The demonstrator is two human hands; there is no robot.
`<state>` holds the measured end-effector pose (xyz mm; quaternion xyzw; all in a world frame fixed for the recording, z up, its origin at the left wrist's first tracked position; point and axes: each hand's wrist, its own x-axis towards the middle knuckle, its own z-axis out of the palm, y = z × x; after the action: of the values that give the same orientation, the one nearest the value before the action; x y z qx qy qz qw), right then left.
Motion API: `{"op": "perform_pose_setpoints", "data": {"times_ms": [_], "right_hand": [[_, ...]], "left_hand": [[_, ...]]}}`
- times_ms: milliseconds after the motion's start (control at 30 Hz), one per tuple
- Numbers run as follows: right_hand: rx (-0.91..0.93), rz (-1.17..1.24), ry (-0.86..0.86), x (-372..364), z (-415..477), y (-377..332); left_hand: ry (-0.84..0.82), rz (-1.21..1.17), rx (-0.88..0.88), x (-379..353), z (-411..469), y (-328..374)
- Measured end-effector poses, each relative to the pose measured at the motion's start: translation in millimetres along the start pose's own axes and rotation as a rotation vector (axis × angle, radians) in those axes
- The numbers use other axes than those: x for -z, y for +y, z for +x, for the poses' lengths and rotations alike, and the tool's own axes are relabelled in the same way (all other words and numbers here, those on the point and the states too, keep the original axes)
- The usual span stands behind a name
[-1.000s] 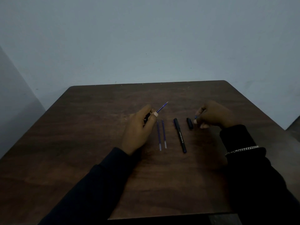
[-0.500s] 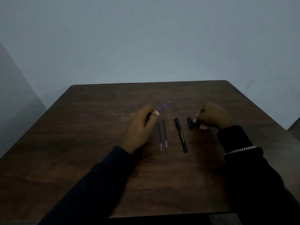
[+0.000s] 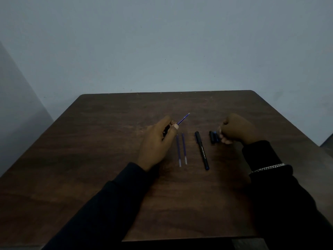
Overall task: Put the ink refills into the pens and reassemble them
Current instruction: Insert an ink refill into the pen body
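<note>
Dim room, grey wall, dark wood table. Left of black pen, left hand grips barrel, refill protruding; right of it, right hand curled by caps, grip unclear

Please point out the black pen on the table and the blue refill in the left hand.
Slim black plastic pen (image 3: 202,151): head view, mid-barrel.
Thin blue ink refill (image 3: 183,118): head view, exposed shaft.

The right hand has lowered its blue piece beside the cap.
</note>
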<state>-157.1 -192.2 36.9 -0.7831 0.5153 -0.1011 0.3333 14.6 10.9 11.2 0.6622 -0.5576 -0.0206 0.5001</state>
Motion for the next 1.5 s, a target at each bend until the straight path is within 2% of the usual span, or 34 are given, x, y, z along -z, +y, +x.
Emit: {"op": "perform_pose_setpoints", "data": {"times_ms": [133,200,333,533,1000,1200,1367,1500], "right_hand": [[0.191,-0.059,0.217,-0.3,1.3,2.7],[0.328,0.092,0.258,-1.5,-4.1,-3.3],[0.506,0.585,-0.027,-8.2,-20.4,-22.4],[0.65,0.762,-0.251,-41.6,-34.9,-39.2],[0.626,0.925,-0.248,-48.4,-34.9,-42.6],[0.561,1.033,-0.129,-38.0,-30.8,-39.9],[0.51,1.105,0.002,-34.8,-26.6,-36.1],[0.463,1.012,-0.031,-42.2,-28.0,-40.6]], "left_hand": [[-0.006,-0.01,0.001,-0.7,0.5,-3.4],[-0.014,-0.008,0.006,-1.1,0.2,-4.3],[-0.008,-0.03,-0.003,-1.9,-0.5,-3.8],[0.0,-0.051,-0.031,-4.1,-0.7,-2.6],[-0.022,-0.06,-0.036,-5.2,-1.3,-5.1],[-0.042,-0.019,-0.012,-1.3,1.3,-10.9],[0.05,-0.043,0.017,12.2,6.1,-17.3],[0.167,-0.114,0.11,28.4,14.0,-29.6]]}}
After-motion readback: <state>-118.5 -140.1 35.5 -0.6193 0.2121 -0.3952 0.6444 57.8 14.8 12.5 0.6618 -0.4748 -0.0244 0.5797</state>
